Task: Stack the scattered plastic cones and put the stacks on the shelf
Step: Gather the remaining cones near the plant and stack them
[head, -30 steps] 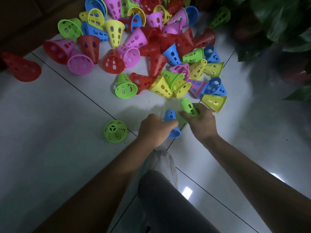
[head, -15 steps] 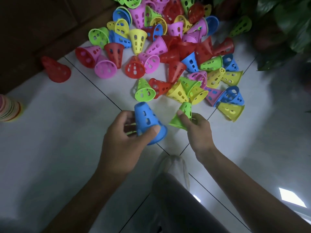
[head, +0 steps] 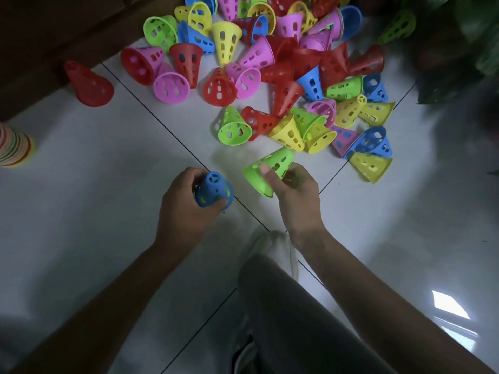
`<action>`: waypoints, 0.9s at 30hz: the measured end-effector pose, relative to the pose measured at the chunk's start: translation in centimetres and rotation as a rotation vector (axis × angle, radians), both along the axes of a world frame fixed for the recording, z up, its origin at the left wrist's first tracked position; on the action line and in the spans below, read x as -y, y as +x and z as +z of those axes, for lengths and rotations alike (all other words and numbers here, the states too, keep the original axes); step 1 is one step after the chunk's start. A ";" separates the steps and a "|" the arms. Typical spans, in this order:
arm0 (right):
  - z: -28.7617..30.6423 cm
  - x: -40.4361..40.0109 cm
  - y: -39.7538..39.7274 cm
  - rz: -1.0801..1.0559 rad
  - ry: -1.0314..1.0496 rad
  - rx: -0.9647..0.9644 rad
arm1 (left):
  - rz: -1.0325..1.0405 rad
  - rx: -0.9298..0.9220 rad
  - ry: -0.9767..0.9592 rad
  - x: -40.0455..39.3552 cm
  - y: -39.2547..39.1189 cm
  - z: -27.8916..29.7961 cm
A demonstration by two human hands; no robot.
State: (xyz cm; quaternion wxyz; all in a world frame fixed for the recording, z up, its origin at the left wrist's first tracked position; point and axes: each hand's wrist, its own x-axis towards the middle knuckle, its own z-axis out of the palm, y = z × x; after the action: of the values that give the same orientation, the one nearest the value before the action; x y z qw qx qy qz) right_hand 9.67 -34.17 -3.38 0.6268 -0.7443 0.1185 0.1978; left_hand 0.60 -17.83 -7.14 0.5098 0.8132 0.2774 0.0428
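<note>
My left hand (head: 186, 203) grips a blue perforated cone (head: 213, 190), its narrow top facing up toward me. My right hand (head: 295, 193) holds a green cone (head: 266, 171) tilted on its side, thumb on its wall, wide rim pointing down-left toward the blue cone. The two cones are a short gap apart above the white tiled floor (head: 94, 211). Beyond them lies a pile of several loose cones (head: 283, 76) in red, pink, yellow, green and blue. A finished multicoloured stack (head: 14, 147) stands at the left edge.
A lone red cone (head: 90, 83) lies to the left by a dark wooden wall base (head: 40, 49). Green plant leaves (head: 459, 36) crowd the upper right. My grey-trousered knee (head: 283, 306) and white shoe (head: 275, 247) sit below my hands.
My left hand turned the blue cone upright, covering the green cone that lay on the floor. My right hand lifted and tipped the green cone toward it. The view shifted right.
</note>
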 end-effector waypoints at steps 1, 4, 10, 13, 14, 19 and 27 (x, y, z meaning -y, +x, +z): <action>0.2 -0.1 -0.1 0.005 0.022 0.014 | -0.014 -0.002 0.005 0.0 0.0 -0.5; 0.6 -0.5 -0.5 0.060 0.056 0.061 | -0.053 -0.011 0.030 -0.1 -0.1 -1.6; 0.0 -1.9 -1.4 0.284 -0.006 0.224 | -0.143 -0.066 0.107 -1.5 -1.2 -1.1; -1.0 -2.9 -2.0 0.417 -0.184 0.305 | -0.161 -0.101 0.142 -3.1 -2.5 -0.8; -1.4 -3.3 -2.2 0.460 -0.226 0.324 | -0.162 -0.116 0.151 -3.7 -3.0 -0.7; -3.3 -4.3 -2.6 0.614 -0.338 0.390 | -0.146 -0.132 0.182 -5.9 -4.8 0.6; -5.5 -4.6 -2.6 0.772 -0.477 0.415 | -0.097 -0.121 0.120 -6.7 -4.9 1.6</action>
State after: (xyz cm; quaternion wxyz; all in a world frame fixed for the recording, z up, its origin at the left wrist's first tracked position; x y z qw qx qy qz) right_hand 7.06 -29.58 -8.85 0.3303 -0.8802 -0.2510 0.2306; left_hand -4.34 -11.10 -5.53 0.4441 0.8557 0.2651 -0.0146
